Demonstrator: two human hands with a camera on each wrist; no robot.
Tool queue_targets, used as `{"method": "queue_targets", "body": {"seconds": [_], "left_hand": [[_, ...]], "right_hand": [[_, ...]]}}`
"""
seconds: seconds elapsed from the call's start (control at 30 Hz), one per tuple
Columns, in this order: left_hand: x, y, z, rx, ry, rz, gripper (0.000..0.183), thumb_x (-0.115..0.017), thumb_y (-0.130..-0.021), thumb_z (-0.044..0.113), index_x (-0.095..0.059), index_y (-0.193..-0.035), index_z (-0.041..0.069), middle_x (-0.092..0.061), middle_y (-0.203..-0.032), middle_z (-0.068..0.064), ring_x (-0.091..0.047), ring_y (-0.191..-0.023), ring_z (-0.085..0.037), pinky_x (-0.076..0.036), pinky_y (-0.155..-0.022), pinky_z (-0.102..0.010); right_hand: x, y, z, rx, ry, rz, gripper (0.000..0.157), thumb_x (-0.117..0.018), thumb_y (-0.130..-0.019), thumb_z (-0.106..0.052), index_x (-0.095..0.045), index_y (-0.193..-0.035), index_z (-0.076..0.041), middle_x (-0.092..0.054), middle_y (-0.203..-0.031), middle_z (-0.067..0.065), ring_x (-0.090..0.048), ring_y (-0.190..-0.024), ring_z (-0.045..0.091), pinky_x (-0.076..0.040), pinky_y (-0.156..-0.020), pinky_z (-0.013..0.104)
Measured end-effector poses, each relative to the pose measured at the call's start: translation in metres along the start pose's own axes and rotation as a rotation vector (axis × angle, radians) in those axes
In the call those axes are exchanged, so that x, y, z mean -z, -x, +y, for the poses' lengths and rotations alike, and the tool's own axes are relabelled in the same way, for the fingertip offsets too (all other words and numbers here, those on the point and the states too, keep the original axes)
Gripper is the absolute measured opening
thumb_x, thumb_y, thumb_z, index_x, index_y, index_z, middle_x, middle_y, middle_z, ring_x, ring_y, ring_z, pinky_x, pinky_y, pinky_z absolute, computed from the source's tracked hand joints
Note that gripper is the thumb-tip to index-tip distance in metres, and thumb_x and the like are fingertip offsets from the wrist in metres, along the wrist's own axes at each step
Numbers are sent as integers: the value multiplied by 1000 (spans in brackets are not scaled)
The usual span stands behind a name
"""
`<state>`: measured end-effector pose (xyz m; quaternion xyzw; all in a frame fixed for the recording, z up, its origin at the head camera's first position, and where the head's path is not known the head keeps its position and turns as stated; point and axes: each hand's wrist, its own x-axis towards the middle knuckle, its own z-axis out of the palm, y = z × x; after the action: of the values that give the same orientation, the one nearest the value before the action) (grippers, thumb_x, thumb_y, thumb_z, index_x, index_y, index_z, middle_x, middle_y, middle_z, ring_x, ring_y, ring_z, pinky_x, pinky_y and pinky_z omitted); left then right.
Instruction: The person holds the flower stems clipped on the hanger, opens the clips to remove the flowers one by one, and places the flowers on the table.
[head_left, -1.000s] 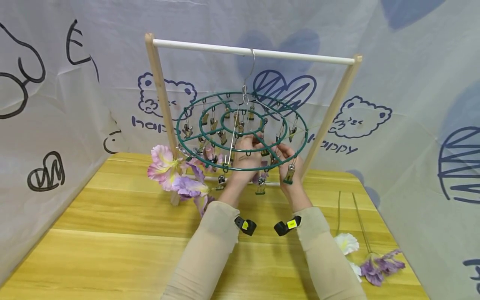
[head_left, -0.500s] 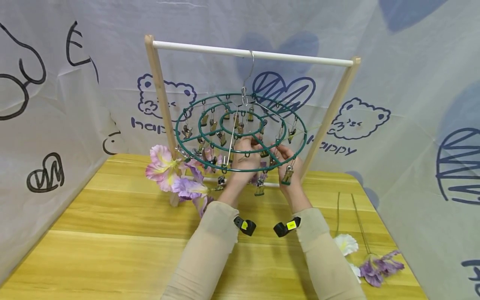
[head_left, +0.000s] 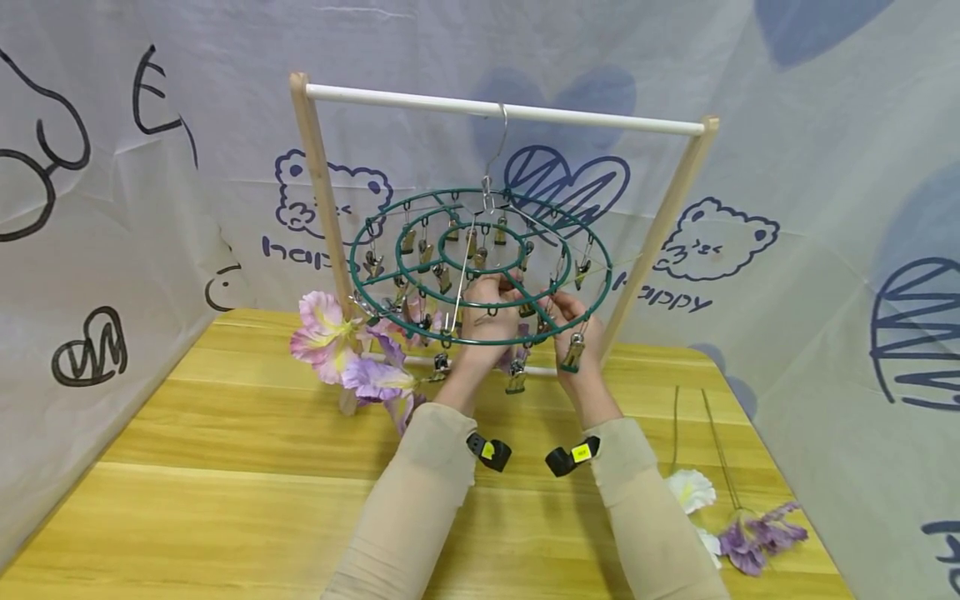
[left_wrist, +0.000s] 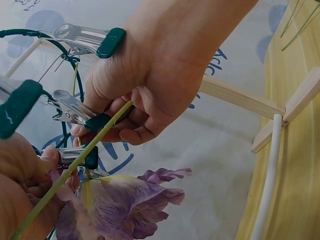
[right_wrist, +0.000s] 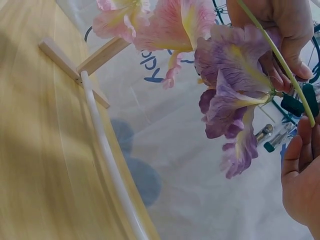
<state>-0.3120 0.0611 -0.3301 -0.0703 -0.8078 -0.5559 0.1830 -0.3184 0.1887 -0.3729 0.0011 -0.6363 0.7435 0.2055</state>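
Wooden table point(head_left: 247, 500) nearest, loose flowers point(head_left: 757, 537) at its four o'clock. Beyond, under the green hanger point(head_left: 480, 342) around five o'clock, the right hand point(head_left: 588, 337) curls, its hold unclear to me; at six, the left hand point(head_left: 491, 327) pinches a clip point(left_wrist: 78, 157) beside a purple flower point(left_wrist: 127, 202). Behind hangs a drawn-on sheet point(head_left: 420, 42).

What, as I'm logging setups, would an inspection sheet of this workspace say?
Surface: wood-grain table.
Job's things: green hanger hooked on white rod; pink flower and purple flower at its left.
Clutter: white flowers, another purple flower lying at right.
Hands: left hand pinches a clip; right hand by a stem, fingers curled, grip unclear.
Cables: nothing seen.
Surroundings: pale sheet with drawn bears.
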Motion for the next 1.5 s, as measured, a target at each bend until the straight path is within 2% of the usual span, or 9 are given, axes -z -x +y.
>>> {"method": "queue_targets", "body": {"seconds": [0.2,0.43,0.7,0.83,1.1,1.2,1.37,1.5], "left_hand": [[0,0,0,3,-7,6,19,-59,-105,6,-72,-118,1,-73,-108,-14,-70,-101,-28,-59,-88,-37],[1,0,0,25,1,-3,20,-58,-106,7,-72,-119,2,-72,-110,-13,-69,-102,-26,-59,-88,-36],[1,1,1,31,8,-12,19,-57,-106,7,-71,-119,3,-70,-112,-12,-68,-101,-26,-59,-86,-35],[1,1,1,31,11,-9,18,-57,-106,7,-71,-117,5,-70,-110,-11,-68,-100,-25,-59,-84,-34],[1,2,1,7,-23,7,19,-59,-105,6,-72,-117,4,-69,-111,-12,-68,-102,-27,-58,-87,-36],[1,3,2,1,-29,11,19,-59,-105,5,-72,-117,3,-69,-111,-13,-67,-102,-28,-58,-87,-36],[-1,3,0,-10,-16,19,18,-57,-105,4,-72,-114,1,-69,-110,-14,-67,-100,-28,-58,-86,-36],[-2,2,-1,-23,0,27,18,-57,-104,2,-72,-113,1,-69,-109,-15,-67,-98,-27,-58,-85,-36]], "right_hand": [[0,1,1,-10,-39,1,5,-77,-95,-12,-76,-99,-9,-75,-90,-10,-66,-88,7,-54,-77,19],[1,1,3,-29,-7,9,14,-76,-96,-12,-75,-107,-3,-74,-88,-12,-65,-88,8,-53,-77,20],[3,-1,5,-72,58,45,30,-78,-96,-19,-72,-117,1,-73,-120,9,-63,-106,12,-53,-91,27],[5,-1,7,-73,65,53,31,-79,-95,-21,-73,-117,1,-74,-118,7,-63,-107,13,-53,-93,29],[9,-3,12,-72,-72,45,8,-79,-95,-13,-77,-100,-9,-77,-99,-3,-70,-93,10,-57,-88,28],[11,-2,14,-61,-102,45,9,-78,-95,-11,-77,-102,-6,-76,-96,-5,-69,-85,9,-58,-82,26],[15,-1,17,-21,-77,39,20,-74,-97,-10,-73,-113,2,-73,-98,-6,-63,-80,9,-55,-72,21],[19,1,18,-15,-85,35,10,-74,-98,-9,-74,-107,-4,-74,-102,-3,-62,-81,10,-54,-72,23]]}}
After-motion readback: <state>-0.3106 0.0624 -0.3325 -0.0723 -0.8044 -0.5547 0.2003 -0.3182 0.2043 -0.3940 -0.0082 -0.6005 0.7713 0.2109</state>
